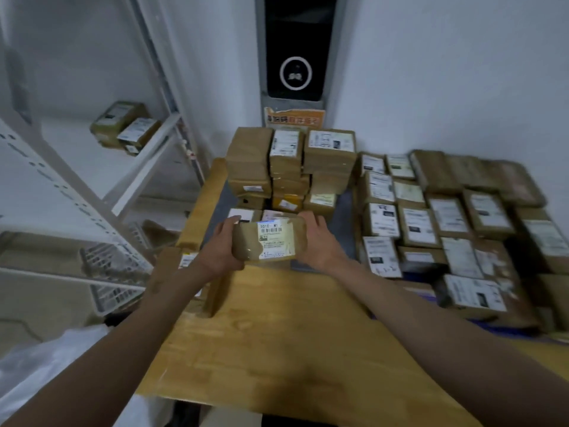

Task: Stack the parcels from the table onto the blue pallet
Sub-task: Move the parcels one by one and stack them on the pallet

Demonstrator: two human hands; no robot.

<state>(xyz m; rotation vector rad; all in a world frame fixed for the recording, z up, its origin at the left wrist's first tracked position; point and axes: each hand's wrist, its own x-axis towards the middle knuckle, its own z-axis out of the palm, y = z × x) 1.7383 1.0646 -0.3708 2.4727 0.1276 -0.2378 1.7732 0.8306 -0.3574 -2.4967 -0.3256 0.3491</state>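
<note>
I hold a small brown taped parcel [270, 239] with a white label between both hands above the wooden table [277, 340]. My left hand [219, 248] grips its left end and my right hand [321, 241] grips its right end. Behind it, at the table's far end, stands a stack of brown parcels [289, 167], with two more lying low just behind the held one. To the right, several labelled parcels [446, 220] lie side by side in rows. A sliver of the blue pallet [428, 295] shows under their near edge.
A white metal shelf rack [101, 192] stands at the left with two parcels [126, 127] on one shelf. More boxes [187, 257] sit low by the table's left edge. A dark wall-mounted panel [295, 47] hangs behind the stack.
</note>
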